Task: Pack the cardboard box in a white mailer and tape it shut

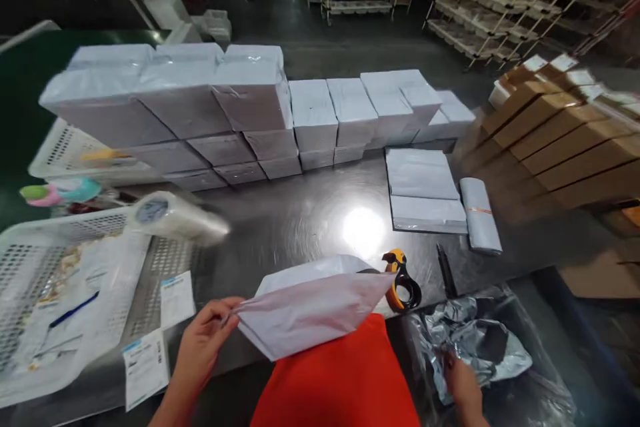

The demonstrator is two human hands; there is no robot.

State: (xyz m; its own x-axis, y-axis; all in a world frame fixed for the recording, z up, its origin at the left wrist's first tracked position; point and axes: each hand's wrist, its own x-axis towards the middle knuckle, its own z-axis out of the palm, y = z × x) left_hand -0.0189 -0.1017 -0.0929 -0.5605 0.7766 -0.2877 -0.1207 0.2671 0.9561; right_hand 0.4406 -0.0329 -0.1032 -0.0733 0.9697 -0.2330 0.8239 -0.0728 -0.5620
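My left hand pinches the left end of a white poly mailer package that rests at the near edge of the dark metal table. My right hand reaches down at the lower right into crumpled silvery plastic in a dark bin, fingers touching it; its grip is unclear. A yellow and black tape cutter lies just right of the package. My orange garment fills the bottom centre.
Stacked white packed parcels line the table's far side. Flat mailers and a mailer roll lie at the right, brown cartons beyond. White baskets, a tape roll and paper labels sit left.
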